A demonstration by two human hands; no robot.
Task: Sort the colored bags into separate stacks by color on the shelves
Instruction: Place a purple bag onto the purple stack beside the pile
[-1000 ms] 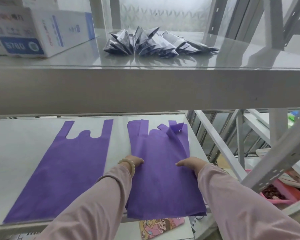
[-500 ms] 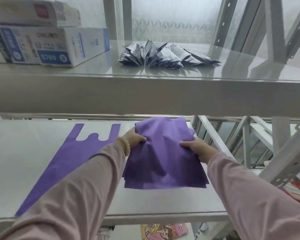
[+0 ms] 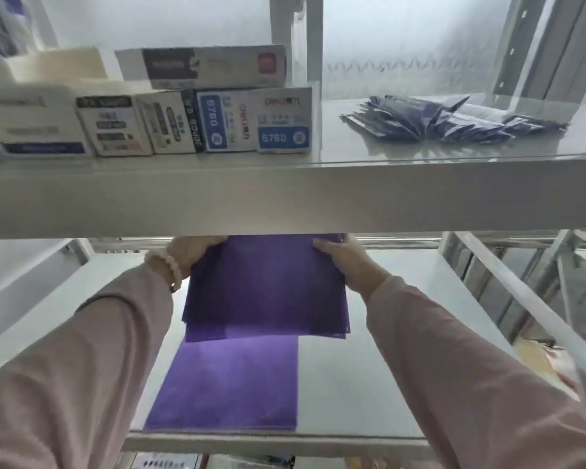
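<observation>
- I see the upper shelf (image 3: pixel 285 198) carrying boxes (image 3: pixel 251 120) and a fan of dark packets (image 3: pixel 437 123).
- On the lower shelf (image 3: pixel 369 384), one purple bag (image 3: pixel 230 384) lies flat, reaching the front edge.
- A purple stack (image 3: pixel 268 289) is lifted above it, its top hidden behind the upper shelf.
- The left hand (image 3: pixel 190 252) and right hand (image 3: pixel 345 262) each grip one side of the stack, fingers curled.

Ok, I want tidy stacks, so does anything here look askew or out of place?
Slightly. The bunch of purple bags gripped by the left hand and right hand is uneven: its bottom edges are staggered, one layer poking out lower left. Nothing looks damaged.
</observation>
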